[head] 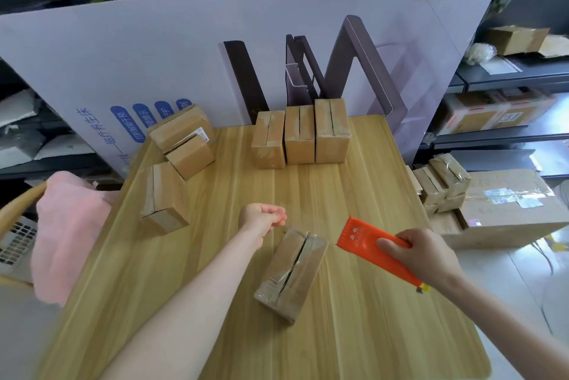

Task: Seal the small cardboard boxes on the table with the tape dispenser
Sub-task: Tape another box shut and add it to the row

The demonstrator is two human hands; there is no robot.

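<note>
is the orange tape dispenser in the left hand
No, the right hand grips the orange tape dispenser; the left hand is curled apart from it.

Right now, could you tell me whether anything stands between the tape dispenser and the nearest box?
Nothing visible does. The tape dispenser, gripped by the right hand, hangs just right of the nearest box, with only bare table between them. The left hand sits beyond the box, off that path.

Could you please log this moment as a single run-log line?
left hand: curled, nothing seen in it | right hand: grips orange tape dispenser | near box: on table, taped, apart from both hands
</note>
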